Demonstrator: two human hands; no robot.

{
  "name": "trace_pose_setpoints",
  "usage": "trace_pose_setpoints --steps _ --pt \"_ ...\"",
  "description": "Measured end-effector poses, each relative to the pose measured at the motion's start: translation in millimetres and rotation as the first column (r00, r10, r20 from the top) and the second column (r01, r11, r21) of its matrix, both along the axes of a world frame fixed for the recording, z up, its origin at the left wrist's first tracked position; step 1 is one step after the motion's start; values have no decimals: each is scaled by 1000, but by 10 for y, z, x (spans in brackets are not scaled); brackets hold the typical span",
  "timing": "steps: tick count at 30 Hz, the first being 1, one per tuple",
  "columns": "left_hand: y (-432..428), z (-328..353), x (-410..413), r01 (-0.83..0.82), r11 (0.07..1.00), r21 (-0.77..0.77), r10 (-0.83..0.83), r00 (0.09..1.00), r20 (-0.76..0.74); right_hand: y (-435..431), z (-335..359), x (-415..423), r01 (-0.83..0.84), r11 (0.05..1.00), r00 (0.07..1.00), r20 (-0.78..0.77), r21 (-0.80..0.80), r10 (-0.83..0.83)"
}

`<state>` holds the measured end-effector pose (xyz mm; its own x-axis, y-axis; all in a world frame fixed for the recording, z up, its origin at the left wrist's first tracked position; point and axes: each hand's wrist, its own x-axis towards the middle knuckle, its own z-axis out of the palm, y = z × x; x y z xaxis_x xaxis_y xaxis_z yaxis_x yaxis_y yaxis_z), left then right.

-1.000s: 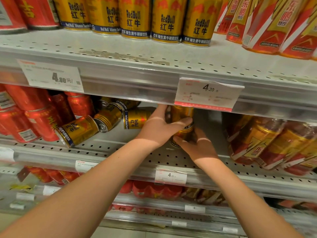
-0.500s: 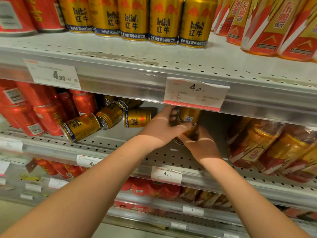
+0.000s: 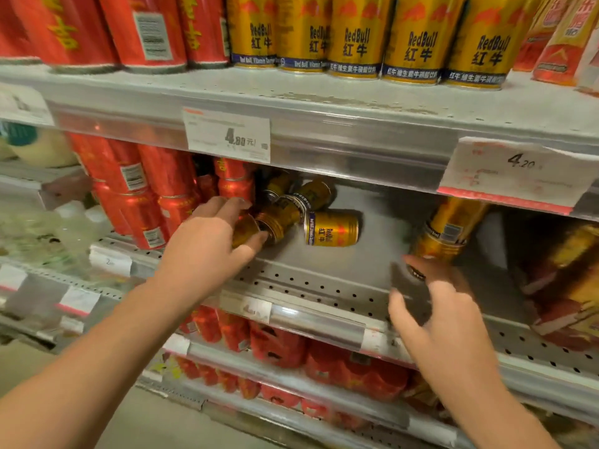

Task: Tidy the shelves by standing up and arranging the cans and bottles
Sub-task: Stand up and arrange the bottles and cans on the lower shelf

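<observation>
Head camera: fingers and thumb of the left hand [image 3: 207,247] curl round a held gold can [image 3: 243,234] lying on its side just below the 4.80 price tag [image 3: 228,137]. The hand hides most of it, so which way it points cannot be told. Below and right of the tag a heap of toppled gold cans [image 3: 288,205] lies jumbled. Beside the heap a lone Red Bull can [image 3: 332,229] lies with its long axis left to right, blue-banded end leftward. Far right of the tag the blurred right hand [image 3: 444,319] has its fingers spread and holds nothing. It is just in front of a leaning gold can [image 3: 449,231], nearly upright with its top tipped right. All sit on the middle shelf [image 3: 324,288]. Below and left of the tag stand stacked red cans [image 3: 146,196]. Above the tag, the top shelf [image 3: 324,92] holds a row of upright Red Bull cans [image 3: 355,37].
</observation>
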<state>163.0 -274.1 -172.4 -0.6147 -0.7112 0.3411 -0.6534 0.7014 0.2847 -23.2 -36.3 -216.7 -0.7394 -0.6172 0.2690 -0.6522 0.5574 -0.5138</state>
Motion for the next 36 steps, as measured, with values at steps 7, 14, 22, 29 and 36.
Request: trace_pose_setpoints --steps 7,14,22,29,36 --pt "-381 -189 88 155 971 -183 -98 953 287 -1194 52 75 -127 991 992 17 53 126" --pt "-555 -297 165 213 941 -263 -105 922 372 -1554 -41 -223 -159 936 980 -67 315 189" --pt "-597 -388 254 159 982 -102 -142 978 151 -1449 -97 -191 -148 989 947 289 -1 142" --pt "-445 -229 344 173 971 166 -138 970 -202 -1614 -76 -348 -1 991 877 476 131 -62" --pt "-271 -261 146 297 868 398 -91 883 -460 -1511 -108 -191 -142 990 869 480 13 118"
